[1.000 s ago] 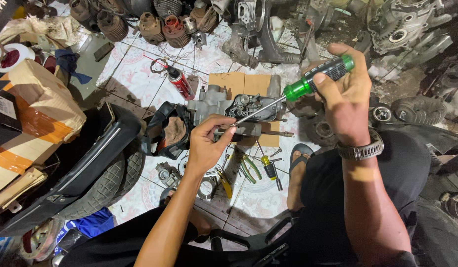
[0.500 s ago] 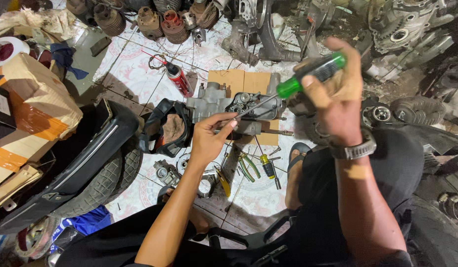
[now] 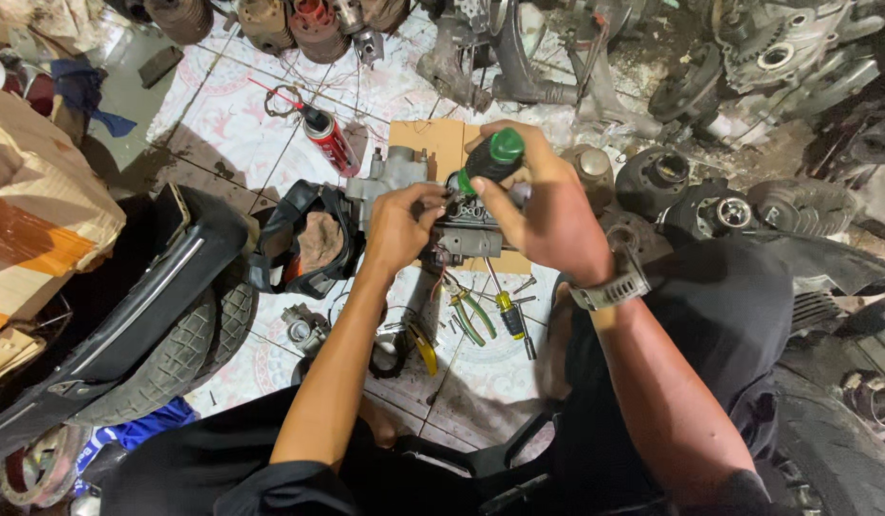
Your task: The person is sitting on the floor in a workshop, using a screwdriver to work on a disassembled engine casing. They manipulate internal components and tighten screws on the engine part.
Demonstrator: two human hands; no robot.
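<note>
While the right hand (image 3: 548, 205) grips a green-handled screwdriver (image 3: 490, 158) upright, the left hand (image 3: 397, 229) pinches the grey engine part (image 3: 462, 229) mid-floor; screw-turning seems underway; steady downward pressure seems needed.

One view only, from a camera on the person's head, tipped steeply down over their own forearms and lap toward the tiled floor (image 3: 270, 115). It sits close: the left hand (image 3: 399, 225) and right hand (image 3: 548, 205) meet near the middle of the frame. The top edge just reaches a row of engine parts (image 3: 748, 57) across the floor.
</note>
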